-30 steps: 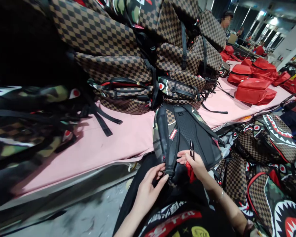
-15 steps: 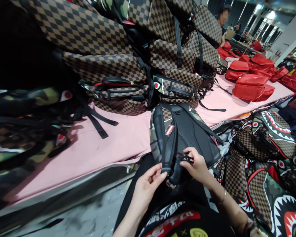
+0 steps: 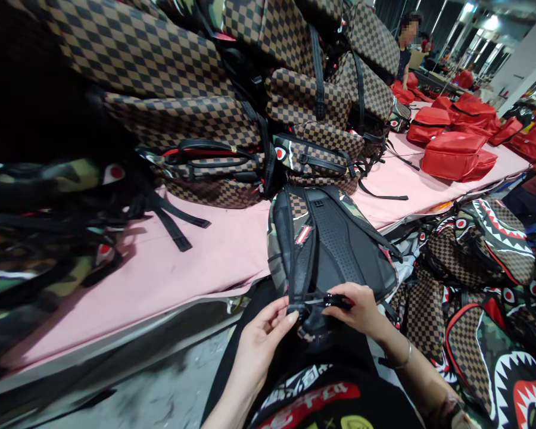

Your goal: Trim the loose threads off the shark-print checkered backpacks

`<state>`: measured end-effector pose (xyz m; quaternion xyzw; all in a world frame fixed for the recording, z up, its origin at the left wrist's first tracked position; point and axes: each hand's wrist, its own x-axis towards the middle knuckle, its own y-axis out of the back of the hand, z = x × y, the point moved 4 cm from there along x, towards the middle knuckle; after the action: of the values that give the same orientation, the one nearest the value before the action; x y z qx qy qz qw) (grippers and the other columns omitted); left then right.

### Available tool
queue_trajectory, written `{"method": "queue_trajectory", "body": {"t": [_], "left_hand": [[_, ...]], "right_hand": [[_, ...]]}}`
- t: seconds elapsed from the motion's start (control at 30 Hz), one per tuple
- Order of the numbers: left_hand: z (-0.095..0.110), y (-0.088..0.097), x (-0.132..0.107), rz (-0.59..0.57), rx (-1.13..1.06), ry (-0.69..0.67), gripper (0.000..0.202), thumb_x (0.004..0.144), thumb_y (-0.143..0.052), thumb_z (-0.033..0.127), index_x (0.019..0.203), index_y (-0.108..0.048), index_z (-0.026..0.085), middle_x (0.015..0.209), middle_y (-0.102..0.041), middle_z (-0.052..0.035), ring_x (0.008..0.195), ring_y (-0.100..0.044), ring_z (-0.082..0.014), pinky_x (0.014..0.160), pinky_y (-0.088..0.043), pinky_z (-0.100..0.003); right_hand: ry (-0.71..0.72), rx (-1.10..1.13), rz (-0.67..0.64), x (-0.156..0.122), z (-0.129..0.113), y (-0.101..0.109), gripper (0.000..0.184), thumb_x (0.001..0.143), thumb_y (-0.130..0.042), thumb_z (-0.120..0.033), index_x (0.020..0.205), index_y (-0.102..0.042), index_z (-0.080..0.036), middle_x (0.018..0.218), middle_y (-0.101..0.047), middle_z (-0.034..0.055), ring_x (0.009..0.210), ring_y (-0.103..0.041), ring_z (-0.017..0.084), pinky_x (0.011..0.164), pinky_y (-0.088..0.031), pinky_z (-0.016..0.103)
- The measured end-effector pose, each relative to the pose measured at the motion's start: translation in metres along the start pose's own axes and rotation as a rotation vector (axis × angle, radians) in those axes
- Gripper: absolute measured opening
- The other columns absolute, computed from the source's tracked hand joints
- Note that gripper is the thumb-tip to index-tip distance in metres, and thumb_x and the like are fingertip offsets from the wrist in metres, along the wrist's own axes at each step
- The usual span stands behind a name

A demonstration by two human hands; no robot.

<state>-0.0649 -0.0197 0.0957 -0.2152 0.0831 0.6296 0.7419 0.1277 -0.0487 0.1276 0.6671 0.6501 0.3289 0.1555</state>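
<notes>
Left hand (image 3: 262, 333): fingers pinching the shoulder strap (image 3: 298, 268) near its bottom end
Right hand (image 3: 357, 308): fingers closed around snips (image 3: 335, 300), blades (image 3: 313, 299) right by it
Backpack (image 3: 352, 256): straps side up

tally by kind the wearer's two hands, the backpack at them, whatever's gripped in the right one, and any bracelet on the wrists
Hands: 2, left hand and right hand
Backpack: 1
Small dark tool in the right hand: 1
Bracelet, on the right wrist: 1
Total: 5
</notes>
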Motion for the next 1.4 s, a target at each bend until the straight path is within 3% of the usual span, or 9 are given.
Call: {"method": "queue_trajectory", "body": {"t": [0.37,0.57,0.7,0.9,1.23,1.4], "left_hand": [[-0.003,-0.002,-0.001,-0.006,0.01,0.023,0.047,0.053,-0.08,0.036,0.093,-0.066,0.016,0.082,-0.071,-0.0036,0.076,-0.062,-0.016,0.072,-0.05,-0.023],[-0.002,-0.003,0.0,0.008,0.009,0.028,0.05,0.051,-0.08,0.037,0.093,-0.066,0.015,0.085,-0.071,-0.0058,0.078,-0.063,-0.0188,0.076,-0.05,-0.028],[-0.001,-0.004,0.0,0.023,-0.015,0.047,0.049,0.048,-0.082,0.035,0.091,-0.068,0.016,0.085,-0.07,-0.004,0.078,-0.061,-0.0166,0.075,-0.05,-0.025],[-0.003,-0.002,0.001,0.033,-0.077,0.088,0.05,0.043,-0.085,0.033,0.089,-0.069,0.018,0.082,-0.07,-0.0009,0.074,-0.06,-0.0127,0.073,-0.048,-0.02],[-0.01,-0.001,0.004,0.037,-0.102,0.119,0.052,0.041,-0.086,0.031,0.088,-0.07,0.017,0.083,-0.071,-0.002,0.077,-0.059,-0.0126,0.073,-0.048,-0.019],[-0.011,0.0,0.004,0.037,-0.096,0.121,0.05,0.041,-0.086,0.031,0.087,-0.07,0.017,0.082,-0.07,-0.0016,0.077,-0.059,-0.013,0.074,-0.047,-0.02]], "right_hand": [[0.168,-0.274,-0.04,0.008,-0.003,0.002,0.037,0.086,-0.049,-0.052,0.086,-0.071,-0.022,0.065,-0.068,0.0017,0.058,-0.06,0.011,0.056,-0.038,0.021],[0.232,-0.11,0.048,0.012,-0.002,0.003,0.037,0.086,-0.05,-0.051,0.081,-0.069,-0.019,0.069,-0.07,0.003,0.06,-0.062,0.011,0.057,-0.042,0.02],[0.329,-0.059,0.052,0.017,-0.002,-0.001,0.037,0.084,-0.052,-0.052,0.082,-0.067,-0.018,0.069,-0.07,0.0031,0.06,-0.063,0.011,0.055,-0.043,0.02],[0.321,-0.026,0.0,0.021,0.0,-0.004,0.035,0.084,-0.053,-0.051,0.084,-0.066,-0.019,0.073,-0.07,0.0035,0.064,-0.063,0.011,0.057,-0.045,0.02],[0.345,-0.077,0.02,0.022,-0.005,-0.006,0.034,0.086,-0.052,-0.048,0.082,-0.066,-0.017,0.068,-0.069,0.0035,0.058,-0.061,0.011,0.054,-0.042,0.02],[0.29,-0.097,0.0,0.022,-0.001,-0.007,0.031,0.085,-0.053,-0.047,0.081,-0.067,-0.019,0.066,-0.068,0.0032,0.057,-0.061,0.011,0.055,-0.042,0.02]]}}
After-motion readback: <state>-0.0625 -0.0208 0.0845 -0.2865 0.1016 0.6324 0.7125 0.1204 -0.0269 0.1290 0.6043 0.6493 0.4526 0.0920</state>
